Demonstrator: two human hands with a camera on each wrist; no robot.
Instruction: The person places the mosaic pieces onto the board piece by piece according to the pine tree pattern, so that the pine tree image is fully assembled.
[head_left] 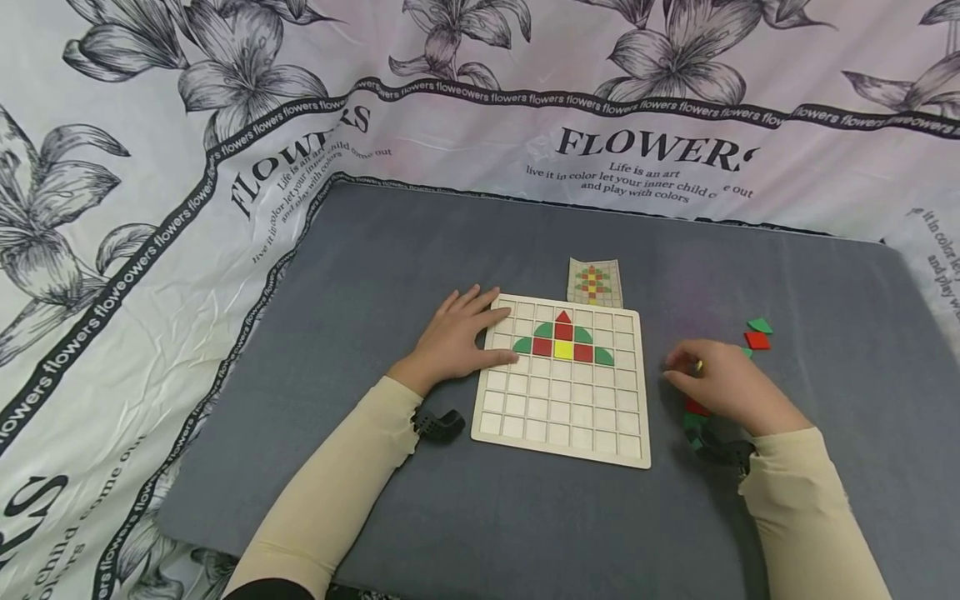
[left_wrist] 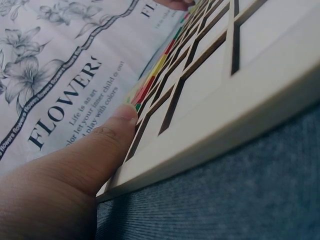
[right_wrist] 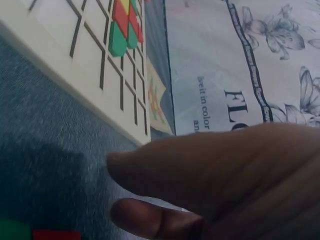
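Observation:
A square wooden grid board [head_left: 558, 417] lies on the grey table. Red, green and yellow tiles sit in its upper cells, among them a yellow square [head_left: 563, 349] and a red triangle [head_left: 563, 317]. My left hand [head_left: 459, 337] rests on the board's left edge, fingers spread and straight, thumb [left_wrist: 112, 135] over the rim. To the right of the board, my right hand [head_left: 720, 379] is raised with curled fingers and holds a small yellow tile [head_left: 699, 366], mostly hidden by the fingers. The right wrist view shows its thumb [right_wrist: 150, 165] and a fingertip, not the tile.
A small pattern card [head_left: 595, 283] lies against the board's far edge. Loose tiles lie near my right hand: a green one [head_left: 760, 325], a red one [head_left: 757, 340], and others partly under the hand. Flower-printed cloth [head_left: 480, 142] hangs behind the table.

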